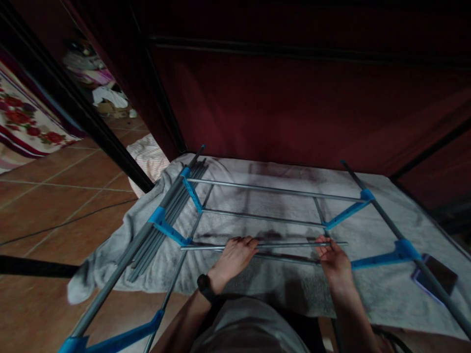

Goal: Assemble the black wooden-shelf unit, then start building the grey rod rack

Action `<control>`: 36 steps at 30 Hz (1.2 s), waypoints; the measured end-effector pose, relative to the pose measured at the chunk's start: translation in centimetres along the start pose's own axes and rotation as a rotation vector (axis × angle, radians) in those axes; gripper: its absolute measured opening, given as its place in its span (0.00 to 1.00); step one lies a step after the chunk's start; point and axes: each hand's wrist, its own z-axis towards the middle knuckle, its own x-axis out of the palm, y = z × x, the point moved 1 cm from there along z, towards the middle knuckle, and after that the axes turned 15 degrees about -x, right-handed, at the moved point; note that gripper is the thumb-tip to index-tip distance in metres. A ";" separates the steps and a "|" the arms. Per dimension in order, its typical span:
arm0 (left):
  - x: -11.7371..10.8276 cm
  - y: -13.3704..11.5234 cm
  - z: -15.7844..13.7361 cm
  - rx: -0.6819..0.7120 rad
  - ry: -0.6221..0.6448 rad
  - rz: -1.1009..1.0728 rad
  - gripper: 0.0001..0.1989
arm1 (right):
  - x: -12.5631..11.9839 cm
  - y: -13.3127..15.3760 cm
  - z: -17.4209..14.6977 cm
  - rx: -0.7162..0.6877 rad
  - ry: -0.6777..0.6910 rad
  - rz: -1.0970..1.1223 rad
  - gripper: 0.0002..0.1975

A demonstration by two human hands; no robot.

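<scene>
A loose grey metal tube [287,244] lies level across the front of a frame of metal tubes and blue plastic brackets. My left hand [237,252], with a black watch at its wrist, is closed over the tube left of its middle. Close to the tube's right end, my right hand [334,259] holds it with curled fingers, palm partly up. The tube's left end is beside a blue bracket [171,231] on the left side of the frame. Right of my right hand is another blue bracket [382,257]. Just below the held tube, a frame crossbar [287,259] runs partly behind my hands.
Several loose tubes [167,223] lie bundled on the grey blanket [257,169] inside the left upright. A phone [436,277] rests at the right, partly under the right upright [390,220]. A dark red panel [294,108] stands behind; tiled floor [73,206] extends left.
</scene>
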 end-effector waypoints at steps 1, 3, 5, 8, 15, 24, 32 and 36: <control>0.0 -0.1 -0.1 0.000 0.002 -0.005 0.15 | -0.2 0.1 -0.1 0.005 -0.012 0.005 0.04; 0.2 -0.2 -0.2 -0.001 0.012 -0.013 0.15 | -0.7 0.2 -0.3 0.022 -0.047 0.017 0.04; 0.3 -0.4 -0.1 0.004 0.025 -0.008 0.14 | -1.3 0.3 -0.3 0.035 -0.103 0.029 0.05; 0.4 -1.0 0.3 0.039 0.038 0.008 0.12 | -2.3 0.3 0.2 0.056 -0.181 0.044 0.07; 0.4 -0.7 1.6 0.037 0.062 0.028 0.11 | -2.7 -0.6 1.2 0.071 -0.088 0.010 0.07; 1.3 0.5 1.4 0.029 0.027 0.014 0.12 | -1.9 -1.2 0.7 0.138 -0.122 0.090 0.05; 0.6 1.9 3.2 0.053 -0.041 0.020 0.13 | -0.6 -1.7 1.2 0.134 -0.132 0.151 0.07; 0.3 4.1 4.4 0.040 -0.114 0.040 0.15 | 1.6 -2.1 0.4 0.084 -0.011 0.141 0.07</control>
